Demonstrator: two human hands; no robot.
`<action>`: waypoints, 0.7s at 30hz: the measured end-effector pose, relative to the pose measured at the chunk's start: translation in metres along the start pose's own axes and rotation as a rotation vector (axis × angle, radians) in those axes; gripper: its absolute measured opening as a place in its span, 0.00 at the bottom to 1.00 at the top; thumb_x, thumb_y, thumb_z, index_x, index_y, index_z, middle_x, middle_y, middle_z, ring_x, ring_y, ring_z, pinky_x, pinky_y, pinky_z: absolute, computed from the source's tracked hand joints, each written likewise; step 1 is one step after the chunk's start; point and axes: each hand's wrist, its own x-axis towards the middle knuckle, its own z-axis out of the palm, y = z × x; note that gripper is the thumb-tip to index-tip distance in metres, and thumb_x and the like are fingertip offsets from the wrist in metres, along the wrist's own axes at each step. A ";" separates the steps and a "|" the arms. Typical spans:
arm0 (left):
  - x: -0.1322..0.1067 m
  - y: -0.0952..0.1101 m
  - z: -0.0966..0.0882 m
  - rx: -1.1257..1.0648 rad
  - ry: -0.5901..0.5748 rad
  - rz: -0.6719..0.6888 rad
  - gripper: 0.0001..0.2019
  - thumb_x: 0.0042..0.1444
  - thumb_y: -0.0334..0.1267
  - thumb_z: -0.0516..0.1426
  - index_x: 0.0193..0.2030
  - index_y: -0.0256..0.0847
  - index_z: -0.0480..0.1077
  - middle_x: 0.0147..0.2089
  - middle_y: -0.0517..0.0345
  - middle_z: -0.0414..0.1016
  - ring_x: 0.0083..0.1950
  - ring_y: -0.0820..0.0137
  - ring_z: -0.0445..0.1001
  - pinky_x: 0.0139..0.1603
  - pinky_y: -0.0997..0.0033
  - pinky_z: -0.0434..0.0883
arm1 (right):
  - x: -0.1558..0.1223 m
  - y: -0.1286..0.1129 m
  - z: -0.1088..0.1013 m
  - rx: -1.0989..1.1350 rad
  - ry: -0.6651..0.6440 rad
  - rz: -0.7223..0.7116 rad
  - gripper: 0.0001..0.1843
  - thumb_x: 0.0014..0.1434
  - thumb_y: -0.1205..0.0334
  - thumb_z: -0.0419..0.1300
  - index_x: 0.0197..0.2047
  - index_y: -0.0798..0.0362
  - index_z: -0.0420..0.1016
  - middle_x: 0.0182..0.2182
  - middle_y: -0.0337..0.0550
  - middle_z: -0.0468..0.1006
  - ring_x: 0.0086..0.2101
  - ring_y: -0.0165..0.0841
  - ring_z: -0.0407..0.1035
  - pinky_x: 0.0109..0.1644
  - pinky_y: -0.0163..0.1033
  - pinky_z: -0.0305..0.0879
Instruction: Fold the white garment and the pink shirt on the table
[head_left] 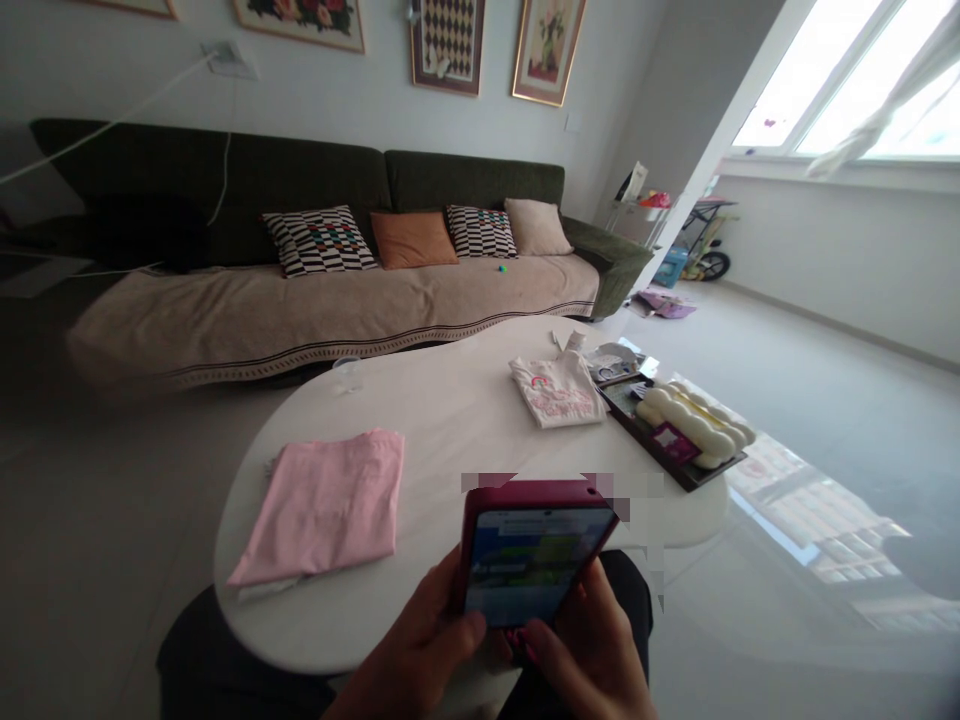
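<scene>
Both of my hands hold a smartphone [536, 565] in a dark red case, tilted toward me above the near edge of the white table. Its screen is lit, with blue and green areas too small to read. My left hand [427, 630] grips the lower left side, thumb at the screen's corner. On the lower right, my right hand [592, 640] wraps the phone, its thumb by the bottom edge. A folded pink cloth [330, 505] lies on the table to the left. Beyond the phone is a folded white garment [559, 390] with a rainbow print.
The white oval table [442, 420] stands before me. On its right, a dark tray [652, 450] bears a cream puffy case [697, 420]. A clear cup [346, 374] sits at the far left edge. Behind is a green sofa [480, 170] with several cushions.
</scene>
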 end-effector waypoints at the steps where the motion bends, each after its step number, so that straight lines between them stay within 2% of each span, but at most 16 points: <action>1: 0.000 0.000 0.000 -0.001 0.003 0.002 0.25 0.58 0.42 0.57 0.62 0.45 0.59 0.52 0.48 0.73 0.39 0.64 0.75 0.41 0.62 0.73 | 0.000 -0.001 0.002 0.000 0.004 0.003 0.33 0.59 0.56 0.60 0.65 0.44 0.55 0.50 0.47 0.76 0.47 0.35 0.72 0.49 0.35 0.69; 6: 0.003 0.005 0.002 -0.008 -0.062 0.055 0.29 0.55 0.43 0.59 0.62 0.42 0.60 0.55 0.45 0.71 0.52 0.55 0.71 0.47 0.60 0.71 | -0.002 -0.003 0.006 0.005 0.010 0.000 0.34 0.58 0.55 0.61 0.65 0.45 0.55 0.51 0.48 0.75 0.48 0.37 0.72 0.50 0.36 0.68; 14: 0.009 0.018 0.006 -0.027 -0.050 -0.003 0.27 0.56 0.48 0.56 0.61 0.40 0.63 0.51 0.43 0.73 0.42 0.60 0.74 0.39 0.62 0.72 | -0.005 0.000 -0.001 0.023 0.018 0.022 0.28 0.59 0.53 0.59 0.62 0.43 0.62 0.54 0.45 0.73 0.51 0.38 0.69 0.53 0.40 0.67; 18: 0.013 0.025 0.010 -0.038 -0.164 0.057 0.27 0.54 0.46 0.58 0.60 0.38 0.64 0.46 0.45 0.75 0.38 0.62 0.74 0.37 0.64 0.72 | -0.006 0.004 -0.004 0.055 0.006 0.034 0.28 0.58 0.55 0.60 0.61 0.41 0.61 0.55 0.43 0.72 0.52 0.37 0.69 0.53 0.39 0.66; 21: 0.011 0.018 0.006 -0.044 -0.164 0.043 0.26 0.55 0.42 0.58 0.61 0.42 0.62 0.46 0.48 0.75 0.40 0.62 0.73 0.39 0.65 0.72 | -0.006 0.003 -0.003 0.069 0.021 -0.011 0.25 0.60 0.57 0.59 0.59 0.34 0.63 0.55 0.37 0.72 0.52 0.34 0.69 0.53 0.36 0.65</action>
